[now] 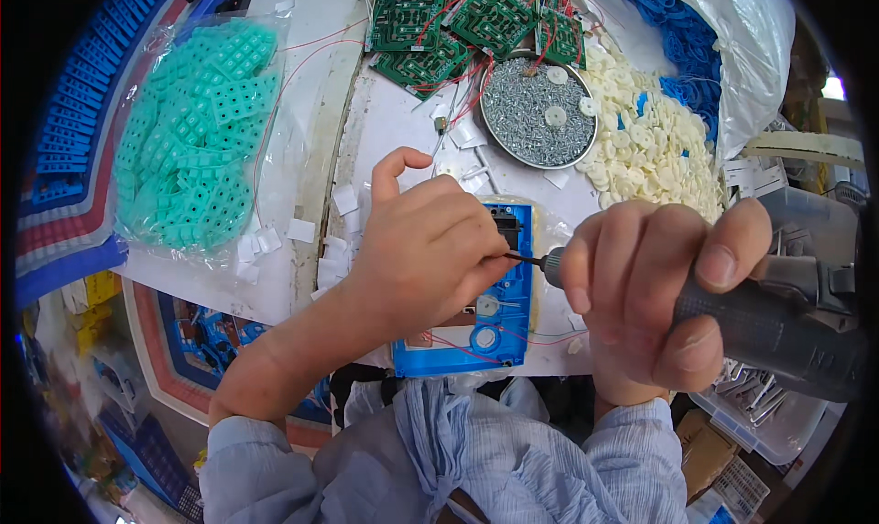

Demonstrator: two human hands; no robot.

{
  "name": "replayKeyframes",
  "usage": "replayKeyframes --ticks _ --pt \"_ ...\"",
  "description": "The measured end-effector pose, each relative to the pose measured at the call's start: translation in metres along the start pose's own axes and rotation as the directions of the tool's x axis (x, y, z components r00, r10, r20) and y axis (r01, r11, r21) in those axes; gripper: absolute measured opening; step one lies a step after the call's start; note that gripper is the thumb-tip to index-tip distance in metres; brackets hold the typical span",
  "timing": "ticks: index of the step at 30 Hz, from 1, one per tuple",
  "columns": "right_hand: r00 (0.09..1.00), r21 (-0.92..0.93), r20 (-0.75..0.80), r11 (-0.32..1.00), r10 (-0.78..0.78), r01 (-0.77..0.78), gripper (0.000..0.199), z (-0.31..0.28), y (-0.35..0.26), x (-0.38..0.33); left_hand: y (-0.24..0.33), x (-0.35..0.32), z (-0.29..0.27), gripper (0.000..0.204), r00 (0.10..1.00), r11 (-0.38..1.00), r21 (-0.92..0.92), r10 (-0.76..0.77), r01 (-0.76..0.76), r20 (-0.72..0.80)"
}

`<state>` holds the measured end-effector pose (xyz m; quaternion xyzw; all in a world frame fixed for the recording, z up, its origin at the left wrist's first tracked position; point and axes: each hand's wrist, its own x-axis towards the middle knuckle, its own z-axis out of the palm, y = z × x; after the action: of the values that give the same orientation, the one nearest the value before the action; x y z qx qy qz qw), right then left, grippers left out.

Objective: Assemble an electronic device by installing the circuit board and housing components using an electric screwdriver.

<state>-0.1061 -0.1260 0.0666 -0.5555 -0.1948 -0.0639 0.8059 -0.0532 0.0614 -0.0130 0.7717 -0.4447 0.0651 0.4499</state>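
Observation:
My right hand [645, 286] is wrapped around a dark electric screwdriver [778, 327], which lies nearly level with its bit [522, 259] pointing left. At the bit's tip, the thumb and forefinger of my left hand [430, 245] are pinched together. Whatever sits between those fingertips is hidden. Beneath both hands lies a blue plastic housing [518, 327], open side up, with a black part [505, 224], thin red wires and a round opening in it. My left hand covers much of its left side.
A round metal tin [485, 126] full of small screws stands beyond the housing. Green circuit boards [412, 19] with red wires are stacked behind it. Cream plastic discs [641, 153] are heaped at right. At left lies a bag of turquoise keypads [197, 140]; a clear bin [778, 432] holds metal pieces.

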Motion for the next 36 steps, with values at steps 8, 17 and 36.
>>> replayKeyframes --ticks 8,17,36 --pt "0.979 -0.196 -0.188 0.980 -0.077 0.039 0.032 -0.015 0.039 -0.001 -0.003 -0.015 0.005 0.033 0.984 0.946 0.310 -0.132 0.089 0.121" --pt "0.996 -0.436 -0.075 0.900 -0.044 0.007 0.030 -0.016 0.054 -0.002 -0.001 -0.014 0.007 0.026 0.989 0.945 0.313 -0.127 0.099 0.071" --pt "0.599 -0.917 0.126 0.137 -0.791 0.375 0.040 -0.018 -0.080 -0.011 0.037 -0.070 -0.128 0.067 0.931 0.967 -0.083 -0.253 0.239 -0.265"
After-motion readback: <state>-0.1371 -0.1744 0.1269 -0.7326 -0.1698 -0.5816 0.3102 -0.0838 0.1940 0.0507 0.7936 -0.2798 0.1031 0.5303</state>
